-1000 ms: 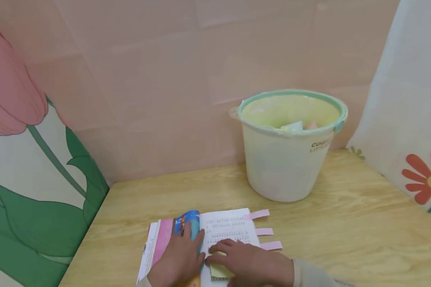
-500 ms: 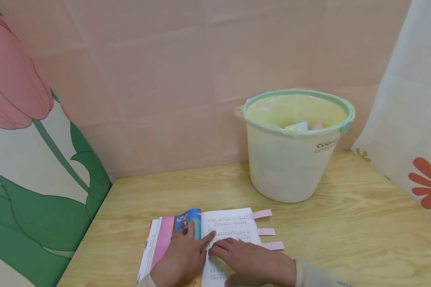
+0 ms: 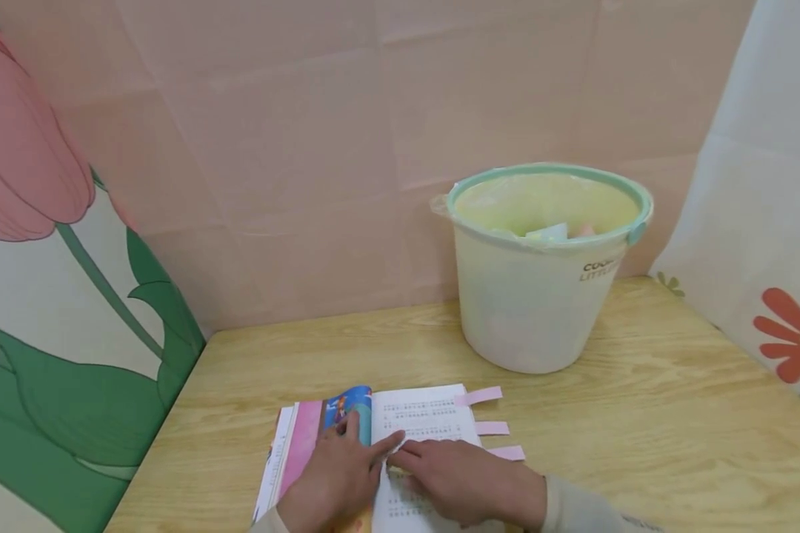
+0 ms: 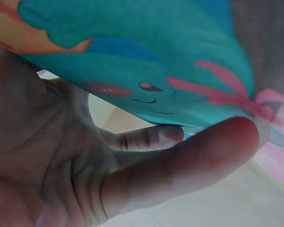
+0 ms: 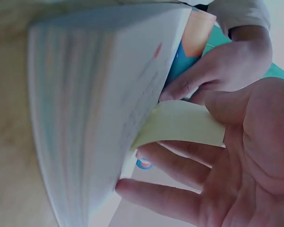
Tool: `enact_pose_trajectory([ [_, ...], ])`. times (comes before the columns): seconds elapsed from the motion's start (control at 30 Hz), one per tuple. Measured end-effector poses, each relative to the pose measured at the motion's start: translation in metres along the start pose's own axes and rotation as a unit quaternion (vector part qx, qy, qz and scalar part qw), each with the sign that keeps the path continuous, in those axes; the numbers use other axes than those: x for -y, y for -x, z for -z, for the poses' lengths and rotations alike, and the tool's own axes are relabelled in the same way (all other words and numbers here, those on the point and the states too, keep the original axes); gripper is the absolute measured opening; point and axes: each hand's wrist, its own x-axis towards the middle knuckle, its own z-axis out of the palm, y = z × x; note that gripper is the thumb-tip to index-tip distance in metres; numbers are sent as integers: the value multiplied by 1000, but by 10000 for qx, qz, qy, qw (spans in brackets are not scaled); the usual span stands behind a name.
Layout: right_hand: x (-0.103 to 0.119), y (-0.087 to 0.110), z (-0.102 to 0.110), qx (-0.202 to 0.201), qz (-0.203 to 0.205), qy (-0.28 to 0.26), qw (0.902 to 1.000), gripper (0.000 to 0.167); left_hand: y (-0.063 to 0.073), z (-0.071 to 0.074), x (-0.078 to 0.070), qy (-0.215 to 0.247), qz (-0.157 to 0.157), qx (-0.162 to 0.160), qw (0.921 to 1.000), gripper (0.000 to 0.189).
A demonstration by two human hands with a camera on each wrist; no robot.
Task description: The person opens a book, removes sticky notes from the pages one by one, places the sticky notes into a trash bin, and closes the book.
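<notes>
An open book (image 3: 433,414) lies on the table, its left side a colourful illustrated page (image 4: 132,28), its right side printed text. My left hand (image 3: 336,470) rests spread on the illustrated page, with one straight finger reaching over the fold onto the text page. Over the text page is my right hand (image 3: 470,477). It pinches a pale yellow sticky note (image 5: 180,124) at its thumb (image 5: 229,106), as the right wrist view shows. The note bends, its far edge on the page close to the fold. In the head view, the right hand hides most of the note.
Pink paper tabs (image 3: 493,428) stick out from the book's right edge. Behind, to the right, stands a white bucket (image 3: 527,311) with a green rim, a bag liner and paper scraps (image 3: 548,232). A pink backdrop (image 3: 293,163) rises at the table's (image 3: 293,355) far edge.
The yellow note showed below my right hand one second ago; now only a sliver shows by the fold. My left finger has stretched right onto the text page. The head view has shifted slightly.
</notes>
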Motion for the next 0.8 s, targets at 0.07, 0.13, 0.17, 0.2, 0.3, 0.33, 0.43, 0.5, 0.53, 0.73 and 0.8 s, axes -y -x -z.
enact_pose_trajectory([
  [0.07,0,0,2,-60,-124,145,9998,30,1,0,-1,-12,-13,-79,10000,45],
  [0.13,-1,-1,5,-114,-267,290,9992,26,1,0,-2,-54,-31,-122,9999,46],
  [0.17,-1,-1,6,-183,-334,350,9987,24,2,0,-2,-106,-52,-146,9998,46],
  [0.2,-2,-1,8,-225,-394,383,9982,22,2,0,-2,-154,-69,-181,9997,46],
  [0.3,-3,-1,14,-319,-529,427,9972,22,2,-1,-3,-240,-104,-240,9994,47],
  [0.33,-4,-1,16,-362,-563,411,9969,21,2,-1,-3,-265,-122,-265,9992,47],
  [0.43,-5,-1,22,-437,-667,367,9961,18,2,-2,-2,-285,-161,-341,9989,47],
  [0.5,-6,0,25,-487,-687,386,9957,16,2,-2,-2,-320,-180,-395,9985,47],
  [0.53,-7,0,26,-512,-687,391,9956,16,2,-2,-2,-352,-192,-413,9983,47],
  [0.73,-12,1,30,-611,-679,253,9955,16,6,0,-2,-520,-260,-293,9979,48],
  [0.8,-14,1,31,-602,-720,243,9953,17,7,1,-1,-492,-269,-206,9982,50],
])
